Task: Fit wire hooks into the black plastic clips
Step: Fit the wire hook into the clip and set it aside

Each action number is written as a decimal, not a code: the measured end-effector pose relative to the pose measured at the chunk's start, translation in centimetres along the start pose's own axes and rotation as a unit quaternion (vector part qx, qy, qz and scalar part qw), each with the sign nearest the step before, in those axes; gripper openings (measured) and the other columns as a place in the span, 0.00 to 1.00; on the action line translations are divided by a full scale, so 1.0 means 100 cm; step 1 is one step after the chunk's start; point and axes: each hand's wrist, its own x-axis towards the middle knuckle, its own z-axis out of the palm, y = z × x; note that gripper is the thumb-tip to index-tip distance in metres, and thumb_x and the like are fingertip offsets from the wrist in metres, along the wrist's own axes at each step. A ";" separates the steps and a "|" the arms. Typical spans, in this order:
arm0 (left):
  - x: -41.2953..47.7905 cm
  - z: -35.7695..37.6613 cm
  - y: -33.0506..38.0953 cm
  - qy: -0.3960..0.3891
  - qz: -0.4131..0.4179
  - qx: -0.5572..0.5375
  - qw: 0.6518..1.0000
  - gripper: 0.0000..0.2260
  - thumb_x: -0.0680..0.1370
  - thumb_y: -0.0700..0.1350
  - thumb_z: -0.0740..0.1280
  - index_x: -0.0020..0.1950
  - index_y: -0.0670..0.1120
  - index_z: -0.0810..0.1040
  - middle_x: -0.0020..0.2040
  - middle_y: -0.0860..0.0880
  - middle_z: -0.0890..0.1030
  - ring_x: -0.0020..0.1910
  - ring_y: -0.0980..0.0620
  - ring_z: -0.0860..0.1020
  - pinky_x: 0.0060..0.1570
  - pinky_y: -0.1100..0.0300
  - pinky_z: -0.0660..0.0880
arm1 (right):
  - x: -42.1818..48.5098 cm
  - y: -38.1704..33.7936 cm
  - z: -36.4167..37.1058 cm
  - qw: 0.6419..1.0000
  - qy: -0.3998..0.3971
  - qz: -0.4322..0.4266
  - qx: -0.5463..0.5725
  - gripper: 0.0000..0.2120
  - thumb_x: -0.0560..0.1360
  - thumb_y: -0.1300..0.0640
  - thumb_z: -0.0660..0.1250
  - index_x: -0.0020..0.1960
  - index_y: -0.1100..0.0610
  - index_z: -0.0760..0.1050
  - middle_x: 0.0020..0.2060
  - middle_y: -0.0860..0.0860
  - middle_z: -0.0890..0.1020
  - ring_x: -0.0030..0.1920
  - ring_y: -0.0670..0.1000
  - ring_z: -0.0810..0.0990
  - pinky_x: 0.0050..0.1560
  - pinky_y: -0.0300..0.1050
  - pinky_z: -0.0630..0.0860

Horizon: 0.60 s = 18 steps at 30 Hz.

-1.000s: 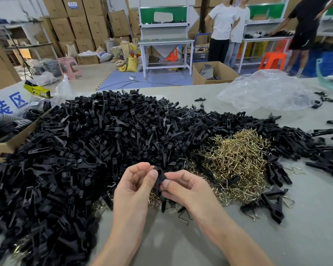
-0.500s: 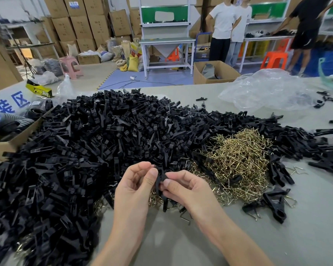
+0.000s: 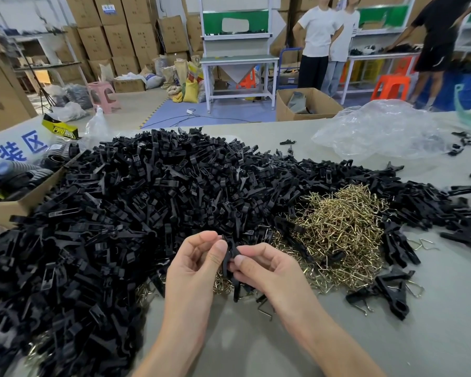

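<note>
A huge heap of black plastic clips (image 3: 136, 213) covers the left and middle of the grey table (image 3: 392, 336). A tangle of brass-coloured wire hooks (image 3: 340, 229) lies to its right. Both my hands meet low in the middle around one black clip (image 3: 230, 258), held upright above the table. My left hand (image 3: 193, 265) pinches its left side with thumb and fingers. My right hand (image 3: 267, 270) pinches its right side. Whether a hook sits in this clip is hidden by my fingers. A few clips with hooks fitted (image 3: 389, 292) lie at the right.
An open cardboard box (image 3: 17, 208) with black parts stands at the left table edge. A crumpled clear plastic bag (image 3: 378, 129) lies at the back right. Loose clips are scattered along the right edge. Three people stand at workbenches beyond the table.
Both hands have stayed together on the same clip, with only small finger shifts. The piles have not moved.
</note>
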 end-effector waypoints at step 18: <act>-0.007 0.004 0.005 0.002 0.033 0.095 0.995 0.09 0.73 0.53 0.70 0.52 0.59 0.85 0.48 0.55 0.86 0.50 0.59 0.82 0.49 0.68 0.76 | -0.005 -0.011 -0.004 0.996 -0.010 -0.016 -0.083 0.04 0.75 0.59 0.75 0.46 0.49 0.83 0.43 0.50 0.87 0.46 0.48 0.86 0.48 0.37 0.80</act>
